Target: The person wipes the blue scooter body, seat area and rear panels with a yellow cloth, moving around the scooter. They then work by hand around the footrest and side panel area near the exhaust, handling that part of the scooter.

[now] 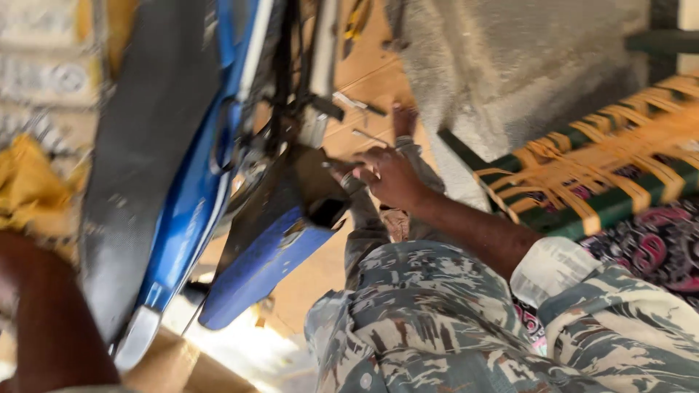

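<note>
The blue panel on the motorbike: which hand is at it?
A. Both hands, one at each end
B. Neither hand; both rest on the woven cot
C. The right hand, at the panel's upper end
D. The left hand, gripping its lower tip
C: the right hand is at the upper end of the blue panel; the left hand's grip is out of view.

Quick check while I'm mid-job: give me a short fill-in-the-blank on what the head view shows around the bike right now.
1. The right hand rests against the loose ____ side panel of the motorbike.
2. The motorbike's long seat is ____ in colour.
3. The trousers have a ____ pattern.
4. The left hand is out of view; only a bare ____ shows at the lower left.

Missing words: blue; black; camouflage; forearm
</note>
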